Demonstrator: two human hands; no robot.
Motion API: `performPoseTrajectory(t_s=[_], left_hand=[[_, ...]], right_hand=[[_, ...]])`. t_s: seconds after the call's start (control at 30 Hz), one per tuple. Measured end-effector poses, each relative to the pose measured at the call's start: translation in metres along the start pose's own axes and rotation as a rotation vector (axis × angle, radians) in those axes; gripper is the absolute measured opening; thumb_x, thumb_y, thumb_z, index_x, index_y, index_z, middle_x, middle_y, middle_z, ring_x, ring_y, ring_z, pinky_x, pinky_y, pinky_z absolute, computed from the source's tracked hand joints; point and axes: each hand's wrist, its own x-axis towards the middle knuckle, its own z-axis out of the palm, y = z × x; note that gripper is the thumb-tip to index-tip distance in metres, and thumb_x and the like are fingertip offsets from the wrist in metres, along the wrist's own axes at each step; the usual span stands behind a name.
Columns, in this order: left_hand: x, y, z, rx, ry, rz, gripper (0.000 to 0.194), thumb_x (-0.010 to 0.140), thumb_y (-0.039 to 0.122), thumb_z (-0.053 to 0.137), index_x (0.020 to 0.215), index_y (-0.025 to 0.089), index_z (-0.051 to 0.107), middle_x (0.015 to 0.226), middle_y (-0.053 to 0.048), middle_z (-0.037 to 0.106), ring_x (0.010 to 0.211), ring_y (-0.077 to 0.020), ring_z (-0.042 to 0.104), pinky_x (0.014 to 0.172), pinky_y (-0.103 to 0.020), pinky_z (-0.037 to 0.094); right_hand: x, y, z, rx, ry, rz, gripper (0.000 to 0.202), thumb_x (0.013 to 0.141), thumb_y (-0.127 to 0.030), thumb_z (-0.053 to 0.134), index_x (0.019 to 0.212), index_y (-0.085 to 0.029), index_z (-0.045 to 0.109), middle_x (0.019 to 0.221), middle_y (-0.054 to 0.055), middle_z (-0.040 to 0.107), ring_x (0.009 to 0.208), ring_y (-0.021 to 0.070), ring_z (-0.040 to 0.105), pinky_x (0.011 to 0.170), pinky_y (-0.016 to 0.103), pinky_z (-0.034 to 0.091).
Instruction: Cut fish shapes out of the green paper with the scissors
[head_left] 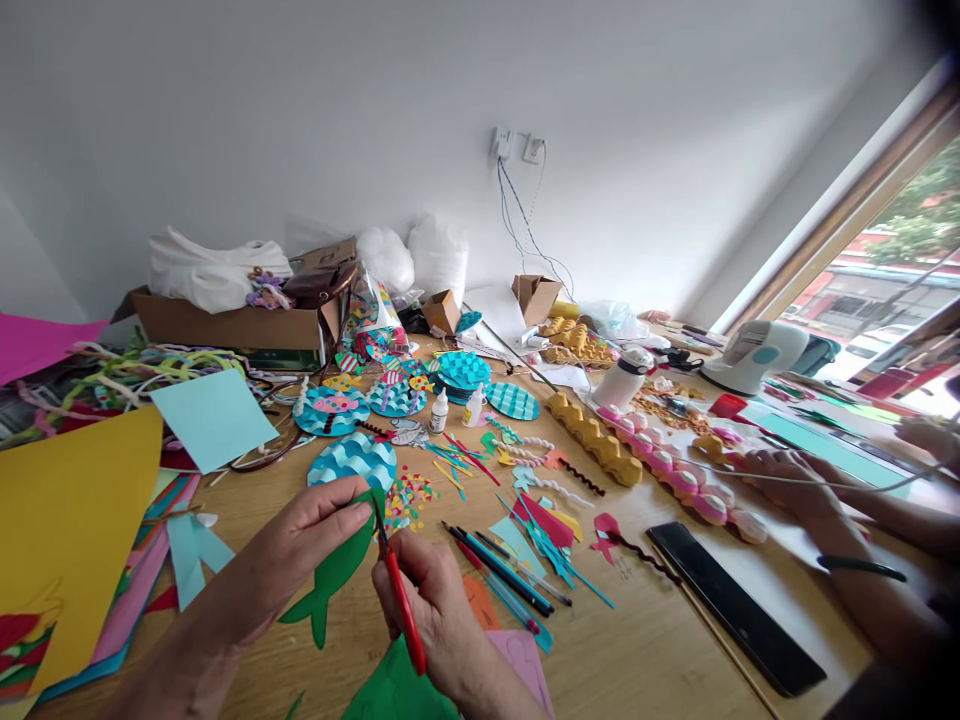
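Note:
My left hand (pixel 319 535) pinches a green paper fish (pixel 341 570) near its upper end, and the forked tail hangs down toward the table. My right hand (pixel 431 595) is closed around the red handle of a pair of scissors (pixel 405 615). The scissor blades point up and meet the edge of the green paper close to my left fingertips. Below my right hand lies a larger sheet of green paper (pixel 401 690). Just beyond my hands are a round disc with blue paper waves (pixel 351 462) and a scatter of small coloured paper bits (pixel 411 497).
Pens (pixel 510 575) and blue paper strips (pixel 551 540) lie to my right, with a black phone-like slab (pixel 735 605) farther over. Another person's hand (pixel 795 480) works at the right beside pink egg-carton strips (pixel 675 465). Glue bottles (pixel 439 410) stand mid-table. Yellow paper (pixel 75 520) is at left.

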Motion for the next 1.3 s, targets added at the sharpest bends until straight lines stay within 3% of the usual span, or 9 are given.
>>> performPoseTrajectory(t_s=[0.23,0.37,0.5,0.73,0.97,1.3], left_hand=[[-0.002,0.001,0.001,-0.010,0.005,0.013,0.041,0.065,0.051,0.076,0.097,0.025,0.076,0.098,-0.005,0.080,0.106,-0.0319,0.069,0.088,-0.036,0.057],[0.000,0.000,-0.001,0.033,-0.024,0.016,0.035,0.067,0.053,0.074,0.090,0.026,0.076,0.087,-0.003,0.078,0.094,-0.0289,0.070,0.076,-0.031,0.059],[0.006,-0.005,-0.007,0.121,-0.132,0.055,0.029,0.069,0.055,0.070,0.077,0.027,0.074,0.077,-0.001,0.075,0.082,-0.0254,0.069,0.064,-0.027,0.057],[0.010,-0.011,-0.018,0.237,-0.193,0.066,0.031,0.073,0.053,0.066,0.086,0.026,0.075,0.092,-0.001,0.077,0.092,-0.0269,0.067,0.075,-0.028,0.056],[0.004,0.003,-0.024,0.228,-0.126,-0.005,0.031,0.066,0.050,0.073,0.090,0.030,0.078,0.105,-0.002,0.079,0.107,-0.0306,0.067,0.088,-0.031,0.054],[0.003,0.020,-0.041,0.292,-0.284,-0.075,0.019,0.067,0.038,0.075,0.085,0.036,0.081,0.096,0.003,0.080,0.097,-0.0271,0.071,0.076,-0.026,0.056]], right_hand=[[0.000,0.002,0.000,-0.015,0.008,-0.006,0.031,0.086,-0.029,0.050,0.060,-0.021,0.036,0.053,-0.007,0.029,0.052,0.0089,0.025,0.049,0.024,0.021],[0.001,0.001,-0.001,-0.013,-0.011,-0.009,0.032,0.086,-0.032,0.050,0.060,-0.021,0.035,0.054,-0.007,0.030,0.052,0.0089,0.025,0.049,0.024,0.021],[0.001,0.001,-0.001,-0.013,-0.019,0.004,0.029,0.085,-0.030,0.050,0.061,-0.021,0.036,0.054,-0.007,0.032,0.052,0.0088,0.025,0.049,0.023,0.021],[0.001,-0.003,-0.003,-0.026,-0.070,0.032,0.027,0.082,-0.027,0.051,0.060,-0.021,0.036,0.053,-0.007,0.032,0.050,0.0080,0.026,0.047,0.023,0.020],[0.000,-0.008,-0.008,-0.049,-0.148,0.061,0.032,0.084,-0.031,0.054,0.059,-0.021,0.036,0.052,-0.007,0.032,0.050,0.0080,0.026,0.046,0.023,0.020],[0.000,-0.009,-0.011,-0.081,-0.235,0.008,0.029,0.083,-0.026,0.054,0.060,-0.021,0.037,0.054,-0.007,0.033,0.051,0.0085,0.028,0.048,0.023,0.022]])
